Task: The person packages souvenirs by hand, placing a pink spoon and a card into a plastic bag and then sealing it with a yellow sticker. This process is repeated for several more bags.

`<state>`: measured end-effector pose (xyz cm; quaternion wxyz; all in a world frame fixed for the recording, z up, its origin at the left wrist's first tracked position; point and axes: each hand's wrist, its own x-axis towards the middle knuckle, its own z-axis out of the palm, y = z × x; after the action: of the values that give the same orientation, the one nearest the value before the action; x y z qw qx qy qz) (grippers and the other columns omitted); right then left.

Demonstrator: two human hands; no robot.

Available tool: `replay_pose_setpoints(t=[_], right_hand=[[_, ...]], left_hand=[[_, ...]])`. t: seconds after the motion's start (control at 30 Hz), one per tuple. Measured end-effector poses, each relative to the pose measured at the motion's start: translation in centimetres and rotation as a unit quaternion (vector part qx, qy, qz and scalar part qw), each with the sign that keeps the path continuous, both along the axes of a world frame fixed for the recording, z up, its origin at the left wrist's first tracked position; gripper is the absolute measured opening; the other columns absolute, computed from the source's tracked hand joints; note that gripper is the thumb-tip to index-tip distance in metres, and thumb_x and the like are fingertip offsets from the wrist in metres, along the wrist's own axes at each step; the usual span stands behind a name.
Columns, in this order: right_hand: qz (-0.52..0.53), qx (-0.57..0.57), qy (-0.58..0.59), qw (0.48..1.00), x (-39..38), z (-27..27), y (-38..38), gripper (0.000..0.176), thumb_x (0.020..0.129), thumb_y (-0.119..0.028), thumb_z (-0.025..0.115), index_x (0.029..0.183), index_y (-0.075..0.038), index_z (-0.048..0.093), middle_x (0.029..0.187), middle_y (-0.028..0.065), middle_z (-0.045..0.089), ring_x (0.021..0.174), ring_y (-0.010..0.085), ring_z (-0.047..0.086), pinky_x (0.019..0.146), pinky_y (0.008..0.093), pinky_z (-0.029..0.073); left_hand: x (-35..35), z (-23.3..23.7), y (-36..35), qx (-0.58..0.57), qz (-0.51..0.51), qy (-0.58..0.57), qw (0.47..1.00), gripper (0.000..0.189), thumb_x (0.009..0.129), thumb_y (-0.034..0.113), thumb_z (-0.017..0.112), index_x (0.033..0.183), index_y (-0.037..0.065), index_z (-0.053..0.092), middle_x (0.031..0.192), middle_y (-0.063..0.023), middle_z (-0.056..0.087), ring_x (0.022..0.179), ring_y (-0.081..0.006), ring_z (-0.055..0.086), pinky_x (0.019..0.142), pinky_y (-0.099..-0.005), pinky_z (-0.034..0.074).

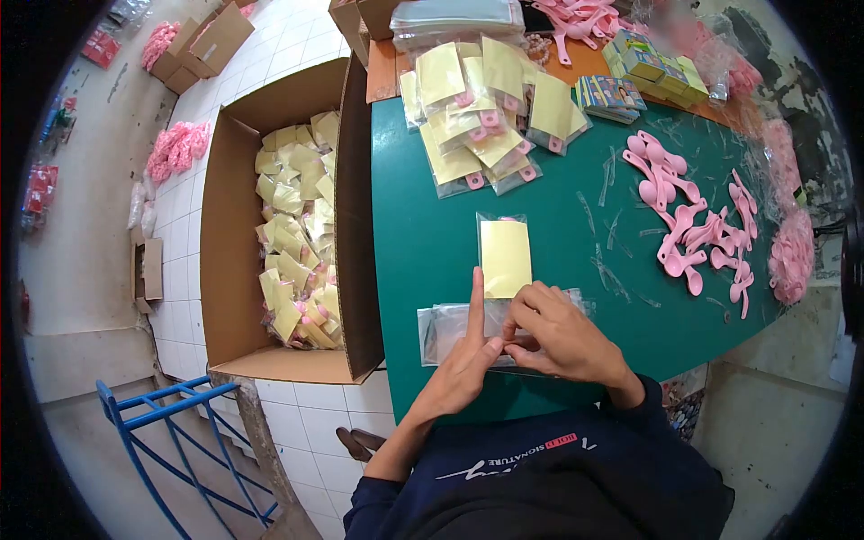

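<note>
A clear plastic bag with a yellow card (505, 256) lies flat on the green table (423, 225) in front of me. My left hand (465, 355) rests by its lower edge, index finger stretched up along the card's left side. Beside it, my right hand (558, 333) has its fingers curled, pinching at the bag's open end. Under both hands lies a stack of empty clear bags (445, 328). Whether a pink spoon is inside the bag is not clear.
A heap of filled yellow-card bags (481, 108) sits at the far side of the table. Loose pink spoons (688, 220) spread on the right. An open cardboard box (236, 225) full of packed bags stands on the floor at left. Small coloured boxes (643, 67) are at the back.
</note>
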<state>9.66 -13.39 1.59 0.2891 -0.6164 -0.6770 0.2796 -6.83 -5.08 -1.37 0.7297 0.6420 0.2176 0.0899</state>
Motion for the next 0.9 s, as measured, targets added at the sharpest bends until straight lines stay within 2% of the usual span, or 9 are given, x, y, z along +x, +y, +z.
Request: replay_pose_setpoints(t=[0.1, 0.3, 0.47, 0.6, 0.63, 0.73, 0.8, 0.83, 0.9], right_hand=[[0.029, 0.01, -0.05, 0.998, -0.3, 0.0, -0.3, 0.023, 0.072, -0.015, 0.068, 0.088, -0.006, 0.055, 0.088, 0.0091, 0.049, 0.084, 0.0268, 0.049, 0.07, 0.0369, 0.036], [0.1, 0.07, -0.089, 0.989, 0.0, -0.5, -1.2, 0.021, 0.072, -0.014, 0.067, 0.086, -0.004, 0.054, 0.086, 0.0092, 0.049, 0.086, 0.0258, 0.049, 0.077, 0.0375, 0.038], [0.274, -0.09, 0.207, 0.935, 6.6, 2.0, -1.9, 0.019, 0.079, -0.016, 0.067, 0.085, -0.003, 0.055, 0.086, 0.0093, 0.049, 0.085, 0.0247, 0.051, 0.076, 0.0359, 0.043], [-0.106, 0.019, 0.272, 0.956, 18.7, 0.8, -4.8, 0.019, 0.079, -0.022, 0.064, 0.087, -0.007, 0.056, 0.078, 0.0049, 0.054, 0.075, 0.0222, 0.055, 0.072, 0.0351, 0.043], [-0.162, 0.042, 0.21, 0.963, 19.3, -0.6, -5.5, 0.025, 0.077, -0.02, 0.066, 0.094, -0.006, 0.055, 0.084, 0.0069, 0.054, 0.081, 0.0232, 0.054, 0.075, 0.0359, 0.043], [-0.305, 0.117, 0.019, 0.945, 20.5, -5.7, -5.9, 0.048, 0.07, -0.015, 0.07, 0.114, -0.005, 0.052, 0.101, 0.0128, 0.053, 0.097, 0.026, 0.053, 0.085, 0.0385, 0.043], [-0.149, 0.054, -0.213, 0.964, 13.1, 0.9, -3.5, 0.061, 0.067, -0.012, 0.075, 0.122, -0.007, 0.05, 0.106, 0.015, 0.051, 0.114, 0.0263, 0.049, 0.09, 0.0374, 0.044], [-0.103, -0.027, -0.014, 0.994, 9.2, 1.7, -3.0, 0.062, 0.067, -0.014, 0.077, 0.122, -0.009, 0.049, 0.107, 0.0157, 0.048, 0.109, 0.0284, 0.051, 0.087, 0.0377, 0.047], [-0.071, -0.038, 0.03, 0.996, 4.1, 0.6, -2.9, 0.05, 0.069, -0.013, 0.076, 0.114, -0.008, 0.054, 0.106, 0.0151, 0.046, 0.095, 0.0266, 0.055, 0.08, 0.0367, 0.05]], left_hand=[[0.5, 0.3, -0.6, -0.115, 0.004, -0.025, 0.993, 0.072, 0.092, 0.02, 0.033, 0.143, 0.005, -0.015, 0.144, -0.0287, 0.018, 0.13, -0.0367, 0.031, 0.105, -0.034, 0.024], [1.0, -1.4, -0.7, 0.044, 0.01, 0.058, 0.997, 0.07, 0.088, 0.007, 0.037, 0.147, 0.009, -0.002, 0.119, -0.0256, 0.05, 0.095, -0.0279, 0.055, 0.086, -0.0328, 0.042], [1.4, -0.4, -0.1, -0.045, 0.017, 0.127, 0.991, 0.057, 0.089, -0.002, 0.028, 0.144, 0.004, 0.014, 0.11, -0.0237, 0.059, 0.103, -0.0262, 0.06, 0.09, -0.0323, 0.046], [1.2, -0.2, 0.4, -0.212, -0.045, -0.007, 0.976, 0.043, 0.094, 0.001, 0.022, 0.136, 0.001, 0.029, 0.108, -0.0243, 0.06, 0.103, -0.0276, 0.061, 0.088, -0.0344, 0.049], [1.0, -2.1, 0.4, -0.101, -0.065, 0.002, 0.993, 0.039, 0.096, 0.005, 0.02, 0.132, 0.001, 0.034, 0.108, -0.025, 0.06, 0.103, -0.0292, 0.06, 0.087, -0.0336, 0.048], [1.1, -0.7, 0.5, -0.243, -0.042, -0.033, 0.969, 0.033, 0.096, 0.005, 0.023, 0.125, 0.0, 0.039, 0.11, -0.0216, 0.059, 0.106, -0.0265, 0.059, 0.091, -0.0349, 0.046], [1.2, -1.4, 0.4, -0.299, -0.033, -0.079, 0.95, 0.027, 0.098, 0.008, 0.025, 0.118, 0.001, 0.041, 0.109, -0.0239, 0.06, 0.103, -0.0269, 0.06, 0.09, -0.0349, 0.047], [1.1, -1.7, 0.4, -0.319, -0.041, -0.094, 0.942, 0.026, 0.098, 0.01, 0.026, 0.117, 0.002, 0.042, 0.108, -0.0248, 0.06, 0.103, -0.0273, 0.061, 0.09, -0.0348, 0.047], [1.0, -2.1, 0.6, -0.351, -0.064, -0.12, 0.926, 0.025, 0.099, 0.013, 0.027, 0.117, 0.002, 0.041, 0.107, -0.0263, 0.06, 0.101, -0.028, 0.061, 0.089, -0.0346, 0.047]])
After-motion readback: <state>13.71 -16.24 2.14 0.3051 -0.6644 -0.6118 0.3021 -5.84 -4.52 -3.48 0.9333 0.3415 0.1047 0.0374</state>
